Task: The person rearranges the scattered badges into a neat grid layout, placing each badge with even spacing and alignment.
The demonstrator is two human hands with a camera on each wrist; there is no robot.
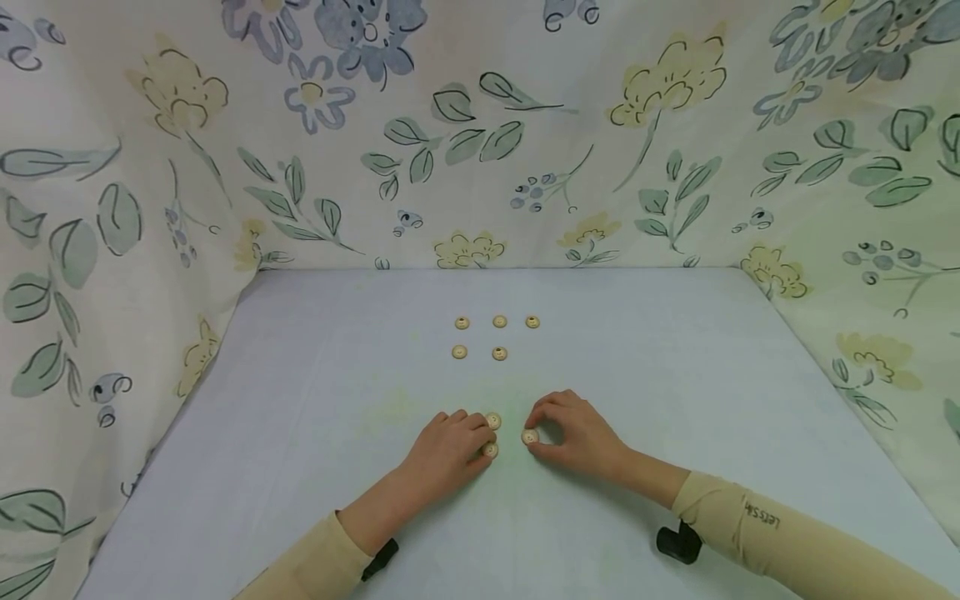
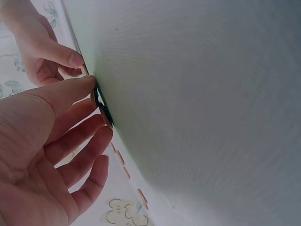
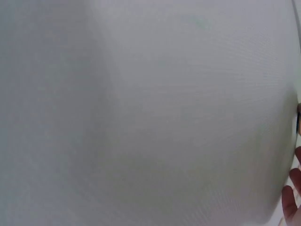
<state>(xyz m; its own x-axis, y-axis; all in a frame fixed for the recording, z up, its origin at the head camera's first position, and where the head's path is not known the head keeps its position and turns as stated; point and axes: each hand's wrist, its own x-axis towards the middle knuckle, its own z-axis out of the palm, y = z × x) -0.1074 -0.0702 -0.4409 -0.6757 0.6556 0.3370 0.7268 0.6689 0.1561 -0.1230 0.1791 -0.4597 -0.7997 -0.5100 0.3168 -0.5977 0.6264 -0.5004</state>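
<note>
From my feed, the largest thing is the floral cloth (image 1: 570,150), which hangs across the top of the head view and down both sides, closing the room off. Below it spreads the pale, level tabletop (image 1: 660,350), faintly yellow-green near the centre; it nearly fills my right wrist view, so that camera tells me little about the grip there. Two tan sleeves (image 1: 757,525) reach in from the bottom edge and lower right. At lower centre, the left hand (image 1: 450,454) pinches the nearer button (image 1: 490,450) between thumb and finger, its other fingers crowding the farther button (image 1: 492,421) just beside it. I'd judge that the weak spot: squeezing or lifting one could shove the other askew. Right of centre, the right hand (image 1: 573,437) holds the lone button (image 1: 529,437) in a narrow fingertip pinch; so small a rim could slip if pressed unevenly, and the hands are near enough to knock each other. Smallest of all, five buttons (image 1: 499,322) lie in two rows above centre, well apart from both hands.
</note>
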